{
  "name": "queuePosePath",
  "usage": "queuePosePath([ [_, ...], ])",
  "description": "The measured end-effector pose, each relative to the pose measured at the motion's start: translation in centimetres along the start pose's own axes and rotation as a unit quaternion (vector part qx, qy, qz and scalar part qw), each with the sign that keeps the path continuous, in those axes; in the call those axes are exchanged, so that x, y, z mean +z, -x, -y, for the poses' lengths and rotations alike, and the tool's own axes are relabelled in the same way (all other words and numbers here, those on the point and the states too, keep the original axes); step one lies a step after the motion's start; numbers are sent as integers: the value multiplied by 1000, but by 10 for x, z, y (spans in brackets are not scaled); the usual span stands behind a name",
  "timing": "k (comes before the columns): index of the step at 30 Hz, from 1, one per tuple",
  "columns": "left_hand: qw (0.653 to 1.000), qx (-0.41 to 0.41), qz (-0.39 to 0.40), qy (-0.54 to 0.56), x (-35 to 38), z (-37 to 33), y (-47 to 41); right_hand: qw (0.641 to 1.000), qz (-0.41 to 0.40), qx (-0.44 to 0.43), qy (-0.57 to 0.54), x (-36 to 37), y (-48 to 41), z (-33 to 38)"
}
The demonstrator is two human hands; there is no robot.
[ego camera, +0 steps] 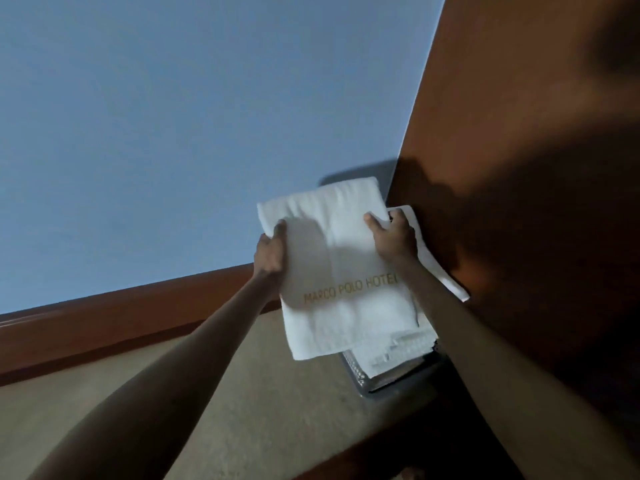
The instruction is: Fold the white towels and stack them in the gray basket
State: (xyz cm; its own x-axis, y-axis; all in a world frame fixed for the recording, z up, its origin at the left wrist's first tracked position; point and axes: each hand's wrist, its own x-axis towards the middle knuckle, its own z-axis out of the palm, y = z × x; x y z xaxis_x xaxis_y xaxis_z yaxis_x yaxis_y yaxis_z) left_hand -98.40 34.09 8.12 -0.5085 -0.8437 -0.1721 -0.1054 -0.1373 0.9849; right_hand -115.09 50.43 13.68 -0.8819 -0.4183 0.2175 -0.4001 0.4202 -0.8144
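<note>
Your left hand [272, 251] grips the left edge of the folded white towel [339, 271], thumb on top and fingers curled underneath. Hold that side level as you lower, because the near half of the towel hangs lower than the far half and the fold could slide open.

The towel, with its gold hotel lettering facing you, is in the air just above the gray basket [355, 370]. Only the basket's near-left corner shows, low on the carpet. The stack of folded towels [398, 351] in it fills it about to the rim, and the held towel sits a little left of that stack. Shift it rightward first so the edges line up, then set the near edge down and lay the rest flat away from you.

Your right hand [394, 237] pinches the far right edge, thumb on top. A white strip of cloth [433, 261] sticks out past this hand. I cannot tell whether it is a loose layer of the held towel or part of the stack. If it is loose, tuck it under before you let go.

The wooden panel [519, 133] stands just beside the basket on the right, so mind your knuckles as you go down.
</note>
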Motion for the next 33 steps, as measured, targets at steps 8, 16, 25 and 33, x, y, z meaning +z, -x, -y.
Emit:
queuePosePath([
  [8, 986, -64, 127, 86, 144, -39, 14, 993, -102, 42, 51, -92, -81, -49],
  [16, 972, -115, 167, 118, 191, -24, -32, 995, -70, 54, 49, -84, -156, -98],
  [25, 984, -90, 131, -80, 178, 3, -81, 984, 53, -38, 164, -39, -159, -144],
  [33, 978, -19, 62, -196, 171, -12, -80, 947, 170, -2, 271, -34, -124, -157],
])
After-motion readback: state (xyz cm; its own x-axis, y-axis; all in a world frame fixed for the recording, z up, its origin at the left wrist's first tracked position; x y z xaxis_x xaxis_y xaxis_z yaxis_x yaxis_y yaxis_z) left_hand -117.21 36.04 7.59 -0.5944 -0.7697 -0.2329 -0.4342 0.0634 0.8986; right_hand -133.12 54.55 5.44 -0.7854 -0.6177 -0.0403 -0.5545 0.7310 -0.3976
